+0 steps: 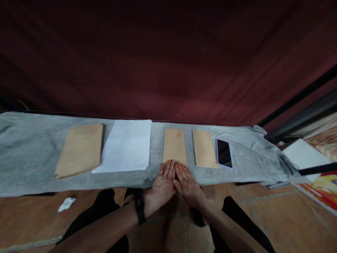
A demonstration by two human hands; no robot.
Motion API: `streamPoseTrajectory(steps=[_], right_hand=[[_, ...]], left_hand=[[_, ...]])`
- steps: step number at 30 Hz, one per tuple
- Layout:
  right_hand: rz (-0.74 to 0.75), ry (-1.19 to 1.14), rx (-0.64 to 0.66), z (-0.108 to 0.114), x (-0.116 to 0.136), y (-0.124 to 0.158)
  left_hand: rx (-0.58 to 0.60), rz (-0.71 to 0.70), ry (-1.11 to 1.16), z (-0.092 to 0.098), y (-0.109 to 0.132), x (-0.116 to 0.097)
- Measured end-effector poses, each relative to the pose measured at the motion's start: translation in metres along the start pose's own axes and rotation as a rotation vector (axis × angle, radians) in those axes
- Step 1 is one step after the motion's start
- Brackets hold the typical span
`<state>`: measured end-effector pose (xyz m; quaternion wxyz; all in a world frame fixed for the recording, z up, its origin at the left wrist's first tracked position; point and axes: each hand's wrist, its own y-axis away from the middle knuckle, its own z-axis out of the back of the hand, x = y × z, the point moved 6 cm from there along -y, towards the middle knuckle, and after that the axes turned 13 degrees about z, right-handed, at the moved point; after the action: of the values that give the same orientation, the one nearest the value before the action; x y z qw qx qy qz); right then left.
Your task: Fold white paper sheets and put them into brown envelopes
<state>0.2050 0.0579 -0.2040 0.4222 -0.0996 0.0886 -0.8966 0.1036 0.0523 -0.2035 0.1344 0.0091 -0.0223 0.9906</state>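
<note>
A brown paper envelope (174,144) with a small printed mark near its top right lies flat in front of me on the grey cloth. My left hand (164,182) rests on its near end, fingers stretched out. Beside it, my right hand (186,182) lies on the same end, its fingers also extended and the fingertips meeting those of the left. Neither hand grips anything. To the right is another brown envelope (205,149). Left of my hands sits a stack of white paper (127,146), and beyond it a pile of larger brown envelopes (81,149).
A phone (224,153) in a light purple case lies at the right. The grey cloth (244,151) covers a narrow bench before a dark red curtain (168,70). Black bars and printed boards (323,189) stand at far right. A crumpled white tissue (66,204) is on the tiled floor.
</note>
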Motion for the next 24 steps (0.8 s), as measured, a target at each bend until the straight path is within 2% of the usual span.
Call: streamPoseTrajectory(steps=[12,18,21,24], right_hand=[[0.019,0.096,0.005,-0.003,-0.014,0.013],[-0.004,0.125,-0.004,-0.003,-0.013,0.013],[-0.026,0.141,-0.041,-0.002,-0.007,0.009],[0.020,0.099,-0.034,-0.003,0.003,0.003]], left_hand=[[0.062,0.157,-0.062,0.002,0.001,0.004],[0.056,0.143,-0.138,0.006,0.002,0.003],[0.032,0.120,-0.163,0.007,0.001,0.002],[-0.007,0.088,-0.168,0.006,0.002,0.003]])
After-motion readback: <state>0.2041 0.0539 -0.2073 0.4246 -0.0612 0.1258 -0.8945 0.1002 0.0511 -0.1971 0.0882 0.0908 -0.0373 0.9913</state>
